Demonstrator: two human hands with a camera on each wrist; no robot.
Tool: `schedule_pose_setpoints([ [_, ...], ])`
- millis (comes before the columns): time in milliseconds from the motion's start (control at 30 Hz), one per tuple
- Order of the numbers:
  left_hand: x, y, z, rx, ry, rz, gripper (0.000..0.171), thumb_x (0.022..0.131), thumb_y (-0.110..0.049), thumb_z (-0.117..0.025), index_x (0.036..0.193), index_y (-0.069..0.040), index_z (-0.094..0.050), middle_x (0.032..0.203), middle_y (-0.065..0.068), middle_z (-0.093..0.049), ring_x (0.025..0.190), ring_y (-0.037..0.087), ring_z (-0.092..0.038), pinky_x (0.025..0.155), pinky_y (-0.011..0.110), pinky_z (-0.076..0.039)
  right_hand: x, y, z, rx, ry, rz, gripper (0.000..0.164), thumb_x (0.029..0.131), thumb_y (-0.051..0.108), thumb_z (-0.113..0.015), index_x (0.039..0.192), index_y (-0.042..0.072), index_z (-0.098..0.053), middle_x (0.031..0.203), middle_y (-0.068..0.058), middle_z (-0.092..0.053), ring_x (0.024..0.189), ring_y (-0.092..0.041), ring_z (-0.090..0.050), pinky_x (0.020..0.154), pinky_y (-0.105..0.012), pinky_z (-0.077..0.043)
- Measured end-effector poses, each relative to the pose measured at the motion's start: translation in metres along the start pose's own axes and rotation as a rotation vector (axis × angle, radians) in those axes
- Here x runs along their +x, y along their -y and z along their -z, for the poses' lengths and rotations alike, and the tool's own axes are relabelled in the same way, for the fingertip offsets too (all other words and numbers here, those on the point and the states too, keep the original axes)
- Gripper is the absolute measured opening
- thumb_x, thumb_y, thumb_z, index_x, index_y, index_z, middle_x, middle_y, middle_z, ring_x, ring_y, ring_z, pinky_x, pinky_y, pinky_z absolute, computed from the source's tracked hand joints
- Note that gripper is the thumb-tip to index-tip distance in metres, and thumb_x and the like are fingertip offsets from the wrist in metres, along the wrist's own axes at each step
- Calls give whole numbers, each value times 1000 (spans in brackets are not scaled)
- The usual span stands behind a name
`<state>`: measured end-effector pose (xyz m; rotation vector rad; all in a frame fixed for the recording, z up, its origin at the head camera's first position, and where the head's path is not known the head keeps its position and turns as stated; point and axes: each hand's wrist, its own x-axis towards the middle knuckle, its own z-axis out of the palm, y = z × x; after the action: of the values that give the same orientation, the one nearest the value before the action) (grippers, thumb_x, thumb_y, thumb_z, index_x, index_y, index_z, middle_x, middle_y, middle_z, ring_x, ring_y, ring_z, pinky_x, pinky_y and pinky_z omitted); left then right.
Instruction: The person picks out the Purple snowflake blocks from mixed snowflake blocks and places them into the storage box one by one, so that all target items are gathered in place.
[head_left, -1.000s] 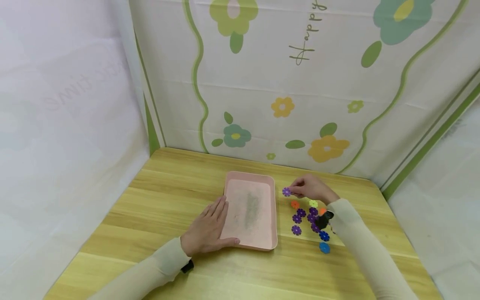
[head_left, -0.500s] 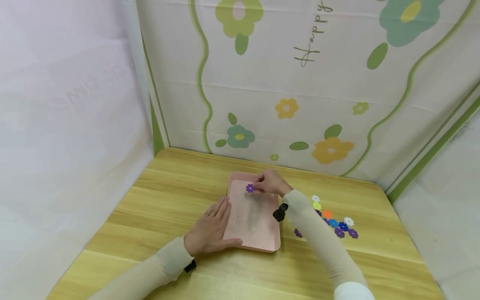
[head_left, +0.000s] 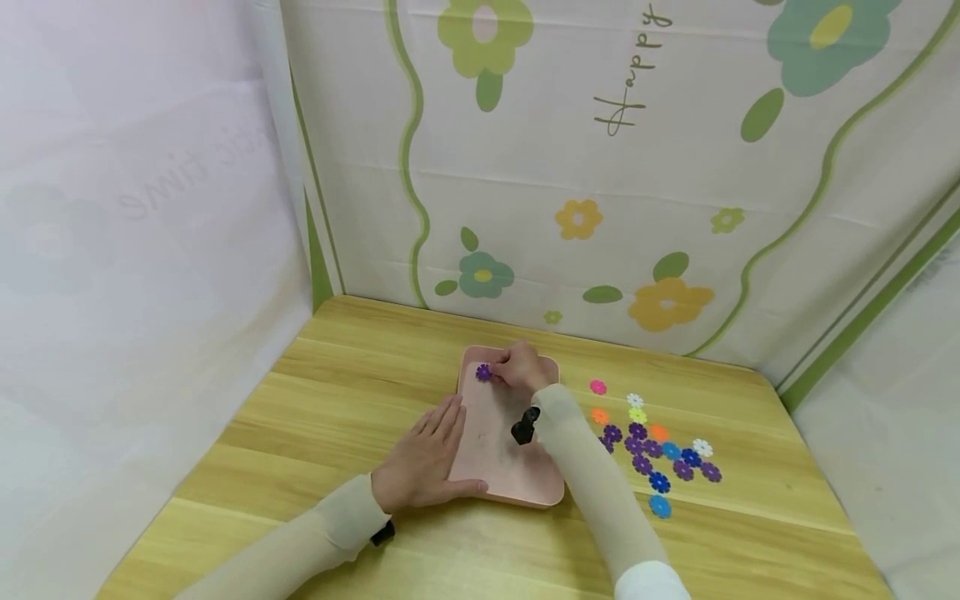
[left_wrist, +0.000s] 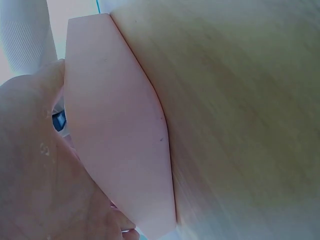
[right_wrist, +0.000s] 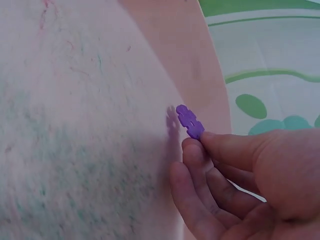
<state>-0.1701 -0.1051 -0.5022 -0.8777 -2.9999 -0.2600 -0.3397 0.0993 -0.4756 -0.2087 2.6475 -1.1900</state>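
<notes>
A shallow pink tray (head_left: 517, 475) lies on the wooden table, its floor marked with greenish smudges in the right wrist view. Over the tray's far left corner, my right hand (head_left: 519, 367) pinches a purple snowflake disc (right_wrist: 190, 122) between thumb and index finger. The disc is tilted close above the tray floor and casts a shadow there. My left hand (head_left: 423, 454) rests with straight fingers along the tray's left edge, its thumb across the near left corner. In the left wrist view that hand lies against the tray's pink outer wall (left_wrist: 117, 115).
Right of the tray, loose snowflake discs are scattered on the table (head_left: 360, 392): several purple ones (head_left: 642, 464), blue ones (head_left: 660, 506), orange ones, a pink one (head_left: 597, 387), a yellow one (head_left: 637, 416) and white ones (head_left: 702, 447). A flower-printed cloth (head_left: 510, 167) hangs behind.
My right hand has carried the purple disc leftward from beside the loose discs to over the tray's far left corner. The left hand has stayed at the tray's edge.
</notes>
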Motion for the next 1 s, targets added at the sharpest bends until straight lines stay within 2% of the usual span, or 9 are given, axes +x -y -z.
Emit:
schedule_pose_setpoints([
  [233,0,-2,-1,16,13,4,120,93,-89,-38,165,5,-22,177,24,-13,166,35,-15,132,51,-27,3,-6,-6,7,-16,-34,23,100,14,-73,86,-1,-82,76,-14,-76,59,-15,-58,53,-22,-45],
  [467,1,-5,12,-17,38,1,117,95,-84,-45,164,8,-25,175,27,-16,164,41,-20,131,54,-29,-3,-3,2,-1,11,-12,17,101,14,-73,104,1,-84,95,-15,-81,73,-16,-67,62,-22,-53],
  [600,1,-6,16,-27,57,8,116,95,-83,-46,164,8,-25,175,27,-16,164,41,-20,131,54,-29,-15,3,18,-102,38,44,18,99,17,-75,107,2,-83,100,-13,-80,80,-16,-66,68,-24,-55],
  [733,1,-6,15,-26,66,17,116,95,-83,-46,164,8,-24,175,27,-15,164,40,-19,131,53,-28,-30,8,40,-169,76,86,18,98,17,-77,110,5,-82,108,-10,-79,91,-18,-70,79,-32,-61],
  [900,0,-7,16,-19,65,22,117,95,-83,-47,164,8,-24,175,27,-15,164,40,-19,132,54,-27,-51,9,72,-236,125,156,27,99,18,-75,121,1,-77,115,-12,-77,103,-25,-73,89,-42,-64],
  [1000,0,-8,17,-22,52,13,116,95,-82,-49,163,9,-26,174,28,-17,163,41,-21,131,55,-29,-66,6,91,-270,133,190,29,100,18,-74,123,0,-75,115,-13,-77,104,-27,-74,92,-44,-63],
])
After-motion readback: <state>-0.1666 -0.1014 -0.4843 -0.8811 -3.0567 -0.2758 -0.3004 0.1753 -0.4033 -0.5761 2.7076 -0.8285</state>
